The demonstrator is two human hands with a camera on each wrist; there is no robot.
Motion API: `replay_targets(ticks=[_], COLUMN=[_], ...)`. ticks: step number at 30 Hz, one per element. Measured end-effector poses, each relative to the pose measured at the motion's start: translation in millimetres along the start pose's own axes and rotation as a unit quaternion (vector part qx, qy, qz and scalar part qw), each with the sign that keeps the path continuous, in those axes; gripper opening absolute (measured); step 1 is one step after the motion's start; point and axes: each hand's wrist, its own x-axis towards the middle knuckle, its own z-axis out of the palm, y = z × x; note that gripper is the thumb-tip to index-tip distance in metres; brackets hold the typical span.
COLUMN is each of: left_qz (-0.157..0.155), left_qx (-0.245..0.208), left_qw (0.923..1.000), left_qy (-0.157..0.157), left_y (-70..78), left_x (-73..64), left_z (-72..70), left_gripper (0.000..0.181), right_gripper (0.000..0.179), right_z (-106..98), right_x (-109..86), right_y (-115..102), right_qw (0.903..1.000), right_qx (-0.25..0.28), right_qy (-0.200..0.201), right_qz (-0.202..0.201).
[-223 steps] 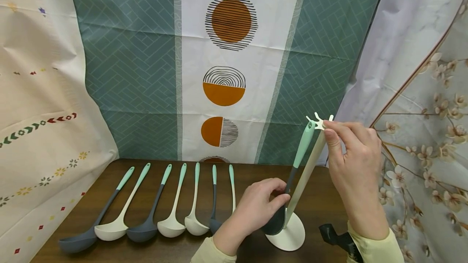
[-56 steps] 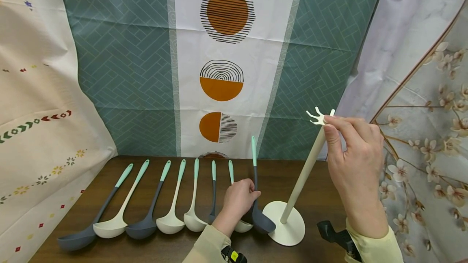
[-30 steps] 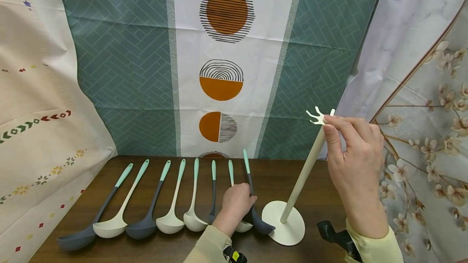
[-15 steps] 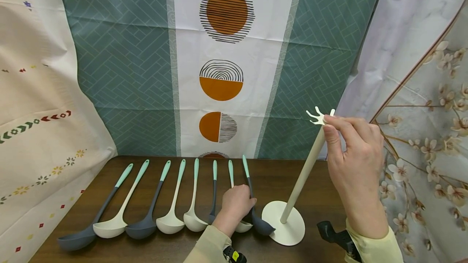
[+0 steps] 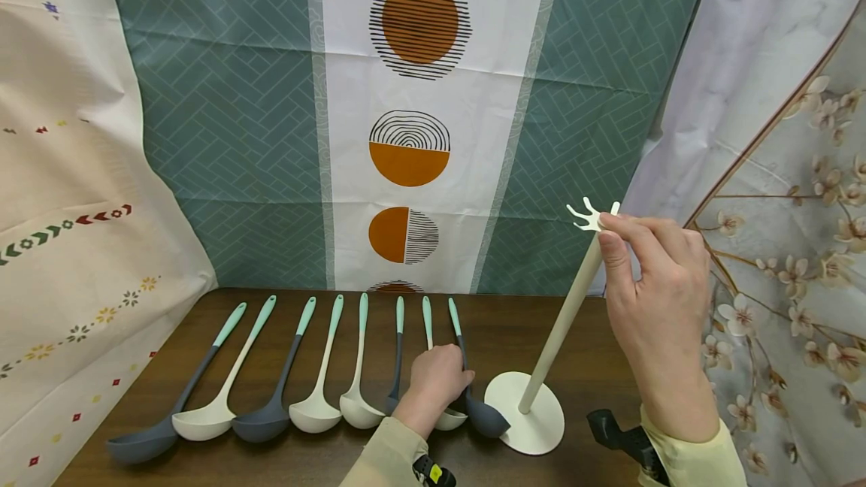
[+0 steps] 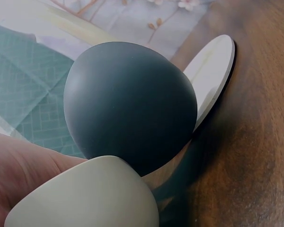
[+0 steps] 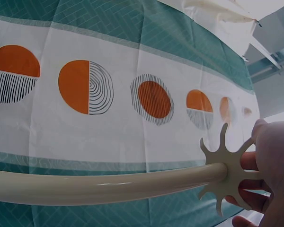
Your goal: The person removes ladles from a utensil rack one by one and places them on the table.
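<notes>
My left hand grips a dark grey ladle with a mint handle end, at the right end of a row. Its bowl overlaps the round base of a cream utensil stand in the head view. In the left wrist view the grey ladle's bowl fills the middle, with a cream ladle before it. That cream ladle is partly hidden under my left hand in the head view. My right hand pinches the stand's hooked top, whose visible hooks bear nothing.
To the left, several ladles, grey and cream with mint handles, lie side by side on the brown wooden table. A black strap piece hangs at the right wrist. Patterned cloths stand behind and on both sides.
My left hand has moved the grey ladle from the stand leftward to the row's right end, and its handle has since lowered toward the table. My right hand stays at the stand's top.
</notes>
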Motion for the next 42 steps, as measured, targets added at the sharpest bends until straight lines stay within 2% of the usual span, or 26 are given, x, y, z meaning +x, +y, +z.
replay_targets(ticks=[16,21,28,42], left_qz=[0.001,0.005,0.014,0.026], left_qx=[0.008,0.000,-0.012,-0.024], left_qw=[1.0000,1.0000,0.9996,0.9984], left_qy=[0.000,0.008,0.021,0.044], left_y=[0.5,0.4,-1.1,-0.6], left_x=[0.7,1.0,3.4,1.3], left_z=[-0.8,-0.3,-0.4,-1.9], left_gripper=[0.047,0.044,0.027,0.026], right_gripper=[0.059,0.059,0.059,0.057], right_z=[0.0,-0.3,-0.3,0.3], right_x=[-0.5,-0.5,-0.3,-0.1], right_y=[0.0,-0.6,-0.9,-2.5], right_qw=[1.0000,1.0000,1.0000,1.0000], right_qx=[0.000,0.000,-0.001,0.001], right_qy=[0.000,-0.003,-0.004,-0.005], right_qz=[0.001,0.003,0.001,0.004])
